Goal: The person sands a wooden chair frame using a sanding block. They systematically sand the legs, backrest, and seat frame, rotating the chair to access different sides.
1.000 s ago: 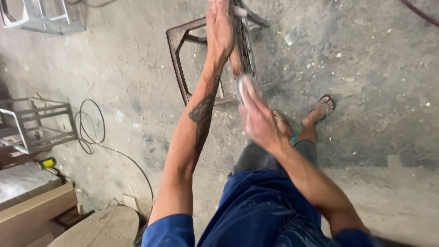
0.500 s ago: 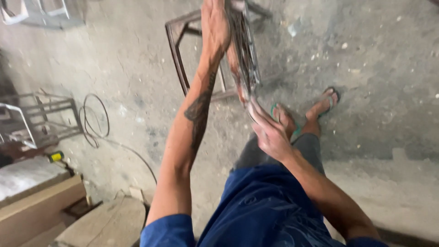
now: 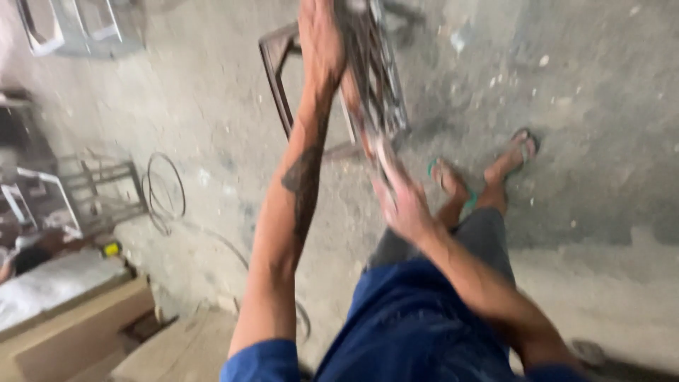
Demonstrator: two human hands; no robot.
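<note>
My left hand (image 3: 322,44) is raised and shut around the top of a grey metal frame piece (image 3: 382,85) that hangs upright in front of me. Just below it is my right hand (image 3: 399,199), fingers stretched out and lying against the frame's lower end. The view is blurred, so the exact contact is unclear. My legs in blue shorts (image 3: 417,318) are underneath, and my feet in green sandals (image 3: 453,185) stand on the concrete floor.
A brown rectangular metal frame (image 3: 277,78) lies on the floor behind the held piece. A coiled cable (image 3: 166,191) and small metal racks (image 3: 99,187) are at the left. Wooden boards (image 3: 78,332) and a yellow tool (image 3: 109,249) sit at the lower left.
My right hand has slid down along the frame towards its lower end. My left hand has kept its grip on top. The view has swung a little.
</note>
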